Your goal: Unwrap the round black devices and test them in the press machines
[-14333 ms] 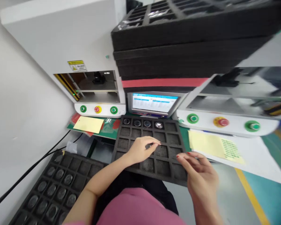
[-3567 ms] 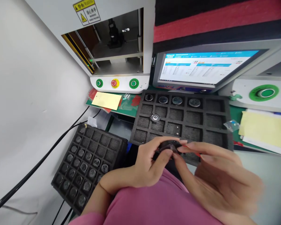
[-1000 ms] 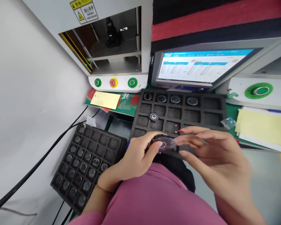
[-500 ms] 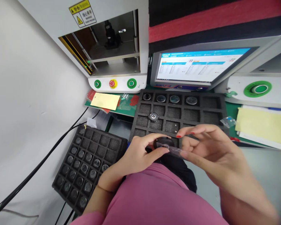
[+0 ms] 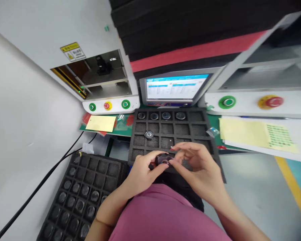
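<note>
My left hand (image 5: pixel 142 171) grips a round black watch case (image 5: pixel 162 158) by its edge, thumb in front and fingers behind. At the case's right side my right hand (image 5: pixel 199 169) pinches with thumb and index finger, its other fingers curled. A clear film seems to lie between its fingertips and the case, though its outline is hard to see now. Both hands are over the near edge of a black foam tray (image 5: pixel 207 142). On that tray, another round watch case (image 5: pixel 149 134) with a pale ringed centre rests across a divider.
Several round glass-faced pieces (image 5: pixel 166 115) fill pockets in the tray's back row. A second foam tray (image 5: pixel 100 179) with more pieces is lower left. Behind stand a screen (image 5: pixel 174 88) and press machines with buttons (image 5: pixel 107 105). Yellow paper (image 5: pixel 100 123) and a small clear bag (image 5: pixel 212 132) lie nearby.
My right hand has moved in to the watch case; the clear film stretched between the hands before is now bunched close to it. The camera view has swung right and back.
</note>
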### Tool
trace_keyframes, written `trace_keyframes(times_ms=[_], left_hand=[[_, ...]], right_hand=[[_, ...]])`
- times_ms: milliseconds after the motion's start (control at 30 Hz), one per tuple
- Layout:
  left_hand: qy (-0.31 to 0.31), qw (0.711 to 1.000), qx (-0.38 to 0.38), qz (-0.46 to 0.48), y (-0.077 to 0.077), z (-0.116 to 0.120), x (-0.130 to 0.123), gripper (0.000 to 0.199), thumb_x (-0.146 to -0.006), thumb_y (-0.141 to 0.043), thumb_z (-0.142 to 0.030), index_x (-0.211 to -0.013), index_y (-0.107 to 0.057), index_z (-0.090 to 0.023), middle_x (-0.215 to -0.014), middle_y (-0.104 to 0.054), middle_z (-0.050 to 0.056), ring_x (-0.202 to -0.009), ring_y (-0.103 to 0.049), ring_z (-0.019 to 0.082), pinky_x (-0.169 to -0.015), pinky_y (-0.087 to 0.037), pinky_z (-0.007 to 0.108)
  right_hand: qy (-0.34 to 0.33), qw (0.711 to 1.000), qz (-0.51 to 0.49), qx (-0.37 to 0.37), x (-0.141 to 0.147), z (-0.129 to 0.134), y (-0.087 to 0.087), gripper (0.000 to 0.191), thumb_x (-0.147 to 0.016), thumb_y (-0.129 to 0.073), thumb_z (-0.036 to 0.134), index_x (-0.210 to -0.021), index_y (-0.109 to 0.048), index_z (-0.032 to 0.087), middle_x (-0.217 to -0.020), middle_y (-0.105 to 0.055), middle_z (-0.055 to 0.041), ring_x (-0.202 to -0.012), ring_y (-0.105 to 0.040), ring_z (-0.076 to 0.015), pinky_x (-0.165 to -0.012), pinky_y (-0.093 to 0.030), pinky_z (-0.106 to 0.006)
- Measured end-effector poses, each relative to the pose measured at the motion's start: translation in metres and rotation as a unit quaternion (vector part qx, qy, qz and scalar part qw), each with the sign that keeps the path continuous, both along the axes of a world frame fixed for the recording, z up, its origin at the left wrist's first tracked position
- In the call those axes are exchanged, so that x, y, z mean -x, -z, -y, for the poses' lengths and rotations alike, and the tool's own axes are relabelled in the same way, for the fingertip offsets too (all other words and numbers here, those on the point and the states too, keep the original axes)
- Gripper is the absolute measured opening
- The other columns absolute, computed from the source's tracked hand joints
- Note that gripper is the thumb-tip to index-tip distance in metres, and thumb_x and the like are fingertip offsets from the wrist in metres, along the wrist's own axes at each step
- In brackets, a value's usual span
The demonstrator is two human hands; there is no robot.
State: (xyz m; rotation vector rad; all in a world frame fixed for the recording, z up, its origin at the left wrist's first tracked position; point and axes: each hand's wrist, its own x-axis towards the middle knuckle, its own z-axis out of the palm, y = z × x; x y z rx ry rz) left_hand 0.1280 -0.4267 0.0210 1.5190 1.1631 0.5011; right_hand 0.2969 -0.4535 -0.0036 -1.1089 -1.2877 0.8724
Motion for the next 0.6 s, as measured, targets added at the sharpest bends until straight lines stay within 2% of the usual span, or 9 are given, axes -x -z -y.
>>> trace_keyframes(times_ms=[167,333,433,533,600], left_hand=[[0.050,0.999,0.022,-0.004,0.013,-0.004,-0.015,0.035,-0.081,-0.070,-0.027,-0.114,-0.069,-0.015,-0.092,-0.075,0.006,-0.078,-0.068,0.018,-0.073,-0.050,0.026],[0.044,0.991,-0.077,-0.095,0.020,-0.003,-0.028,0.028,-0.083,-0.066,-0.022,-0.110,-0.071,-0.017,-0.092,-0.075,0.006,-0.075,-0.066,0.017,-0.073,-0.051,0.027],[0.003,0.987,-0.108,-0.117,0.023,-0.005,-0.031,0.025,-0.082,-0.065,-0.019,-0.106,-0.071,-0.017,-0.085,-0.075,0.005,-0.070,-0.065,0.016,-0.071,-0.051,0.026],[-0.023,0.990,-0.089,-0.104,0.025,-0.007,-0.030,0.024,-0.081,-0.065,-0.021,-0.103,-0.071,-0.015,-0.074,-0.074,0.002,-0.065,-0.065,0.015,-0.069,-0.051,0.025],[-0.027,0.992,-0.074,-0.097,0.026,-0.009,-0.029,0.024,-0.080,-0.064,-0.023,-0.103,-0.070,-0.015,-0.071,-0.073,0.001,-0.063,-0.066,0.015,-0.068,-0.051,0.024]], right_hand=[[0.005,0.998,0.031,0.048,-0.020,0.008,0.003,0.028,-0.083,-0.064,0.016,-0.108,-0.053,0.026,-0.094,-0.066,-0.0023,-0.059,-0.060,-0.0089,-0.056,-0.053,-0.024],[0.012,0.994,0.020,0.108,-0.038,0.024,0.006,0.025,-0.082,-0.068,0.024,-0.104,-0.057,0.025,-0.076,-0.064,0.0015,-0.056,-0.058,-0.0100,-0.056,-0.053,-0.024],[0.067,0.988,-0.018,0.136,-0.056,0.023,0.017,0.030,-0.079,-0.074,0.033,-0.102,-0.057,0.024,-0.074,-0.063,0.0013,-0.059,-0.059,-0.0116,-0.061,-0.053,-0.027],[0.153,0.966,-0.060,0.198,-0.091,0.008,0.037,0.051,-0.060,-0.086,0.046,-0.095,-0.057,0.025,-0.082,-0.065,-0.0004,-0.060,-0.059,-0.0119,-0.059,-0.052,-0.028],[0.208,0.949,-0.060,0.231,-0.118,-0.004,0.055,0.061,-0.048,-0.089,0.051,-0.092,-0.057,0.024,-0.077,-0.064,0.0010,-0.059,-0.059,-0.0124,-0.056,-0.051,-0.027]])
